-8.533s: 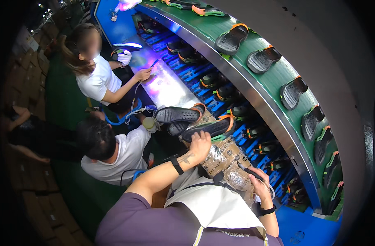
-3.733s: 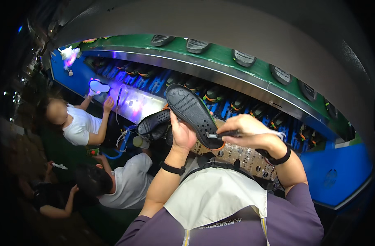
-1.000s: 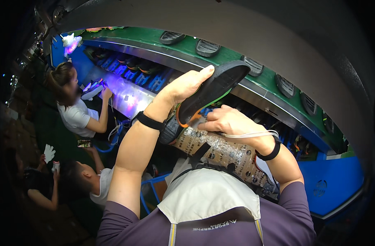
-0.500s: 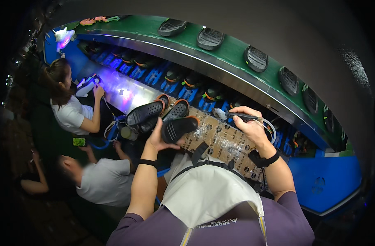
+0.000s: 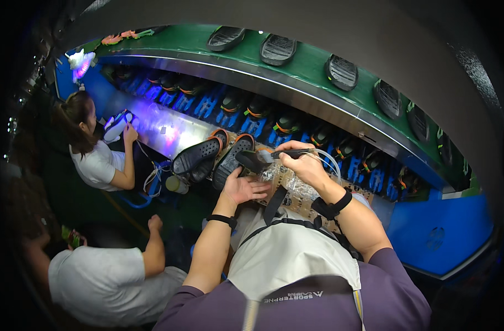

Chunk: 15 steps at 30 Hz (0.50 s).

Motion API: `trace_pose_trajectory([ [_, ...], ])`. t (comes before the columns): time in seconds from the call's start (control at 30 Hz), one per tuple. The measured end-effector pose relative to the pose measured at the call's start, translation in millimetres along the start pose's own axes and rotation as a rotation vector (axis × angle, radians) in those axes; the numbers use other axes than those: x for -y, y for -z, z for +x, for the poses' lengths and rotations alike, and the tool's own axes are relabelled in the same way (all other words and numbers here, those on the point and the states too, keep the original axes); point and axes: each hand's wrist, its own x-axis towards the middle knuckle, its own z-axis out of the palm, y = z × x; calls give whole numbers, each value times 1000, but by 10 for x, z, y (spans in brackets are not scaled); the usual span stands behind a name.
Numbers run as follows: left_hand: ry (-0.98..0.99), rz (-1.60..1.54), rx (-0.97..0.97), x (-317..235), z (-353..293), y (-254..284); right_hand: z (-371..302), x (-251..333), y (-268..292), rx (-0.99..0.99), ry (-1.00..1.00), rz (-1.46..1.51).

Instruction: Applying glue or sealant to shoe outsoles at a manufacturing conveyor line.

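Reaching up from the bottom edge, the left hand (image 5: pixel 245 189) is spread open, with its fingers touching the near end of a dark shoe sole (image 5: pixel 232 160) that lies flat on the work table (image 5: pixel 296 201). This arm is bent and wears a black wristband (image 5: pixel 223 220). The right hand (image 5: pixel 302 163) is curled, pinching a thin dark tool (image 5: pixel 289 154) whose wide dark tip sits just above the table beside the sole. A clear tube (image 5: pixel 328 161) loops around this hand. Another dark sole with holes (image 5: pixel 195 158) lies just to the left of the first one. Farther out, a green belt (image 5: pixel 312 69) curves past, carrying more soles. On the left, a person in a white shirt (image 5: pixel 97 160) holds a shoe, and another person (image 5: pixel 105 278) sits nearer
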Motion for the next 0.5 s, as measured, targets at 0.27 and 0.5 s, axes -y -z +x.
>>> trace_pose_trajectory([
  [0.27,-129,331,-30,-120,-206,318,-224,-656,337,-176,-203,313],
  [0.5,-81,321,243,-146,-273,223,-334,-1013,355,-307,-353,405],
])
